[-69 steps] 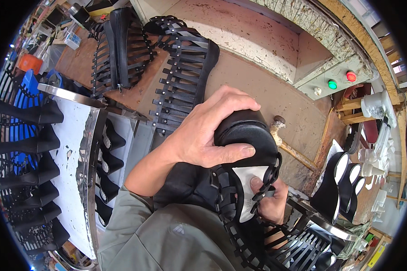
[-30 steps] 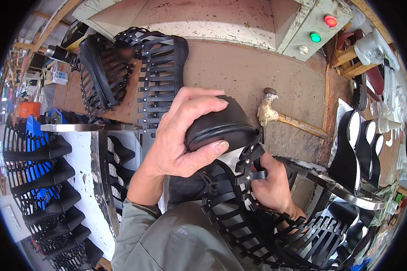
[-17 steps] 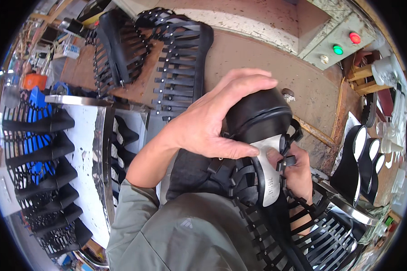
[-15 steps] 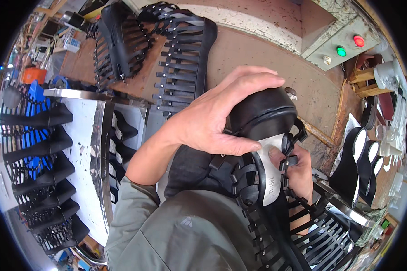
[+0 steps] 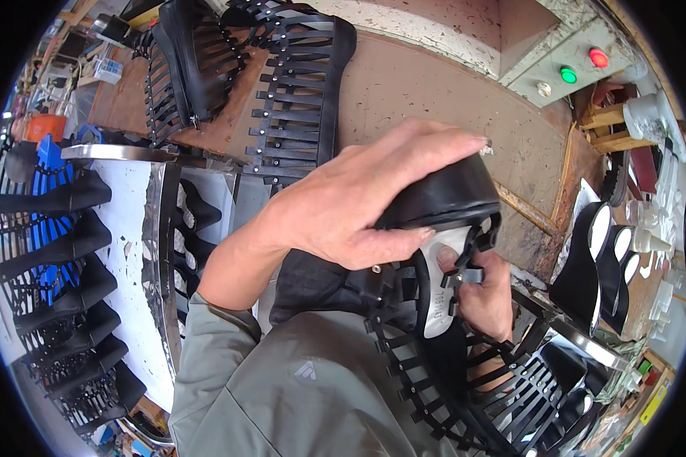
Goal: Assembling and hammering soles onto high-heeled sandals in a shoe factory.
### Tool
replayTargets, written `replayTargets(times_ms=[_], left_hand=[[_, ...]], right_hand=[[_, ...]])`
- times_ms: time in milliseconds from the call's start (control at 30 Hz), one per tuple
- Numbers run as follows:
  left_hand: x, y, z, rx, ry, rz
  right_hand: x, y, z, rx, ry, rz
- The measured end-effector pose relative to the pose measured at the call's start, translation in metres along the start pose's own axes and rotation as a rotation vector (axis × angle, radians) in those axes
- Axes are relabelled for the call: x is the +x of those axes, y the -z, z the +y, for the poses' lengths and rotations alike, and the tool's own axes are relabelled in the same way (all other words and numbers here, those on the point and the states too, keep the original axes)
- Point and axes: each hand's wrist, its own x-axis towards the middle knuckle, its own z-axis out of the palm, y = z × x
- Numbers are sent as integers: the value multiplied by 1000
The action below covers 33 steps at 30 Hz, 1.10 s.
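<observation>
A black strappy boot (image 5: 453,190) is held in front of my chest, its rounded toe pointing away from me. My left hand (image 5: 351,206) is clamped over the toe, thumb on the near edge and fingers over the far side. Inside the opening lies a pale insole (image 5: 434,293) with printing on it. My right hand (image 5: 486,297) grips the boot from the right among the straps, its thumb pressing on the insole. The riveted straps of the shaft (image 5: 415,388) hang down over my shirt. The right fingers are mostly hidden behind the boot.
More strappy black boots (image 5: 331,99) lie on the brown bench (image 5: 411,84). On the left, a rack holds several black shoes (image 5: 68,236). Black soles with white faces (image 5: 579,266) stand at right. A control box (image 5: 579,53) with coloured buttons sits at the back right.
Both hands keep hold of the boot. Its toe has tilted, showing less of the top seam, and the boot has shifted slightly left. The whole view has moved a little.
</observation>
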Motion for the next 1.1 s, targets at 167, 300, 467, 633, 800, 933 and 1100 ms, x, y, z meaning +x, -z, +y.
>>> replayTargets(times_ms=[167,300,467,633,800,933,1100], left_hand=[[-16,-5,6,14,-50,45],[-31,-19,12,59,-92,191],[-33,-35,16,88,-107,318],[-71,-67,-24,272,197,281],[-60,-37,17,343,71,430],[-29,-23,33,406,-160,489],[-30,-24,12,495,-227,567]], right_hand=[[-14,-11,14,39,-99,-42],[-21,-11,5,2,-111,-161],[-24,-15,24,-12,-76,-183],[-24,-69,95,-63,-99,-147],[-19,-39,37,103,-23,-232],[-4,-19,12,51,197,-119],[19,-26,20,-10,171,-62]])
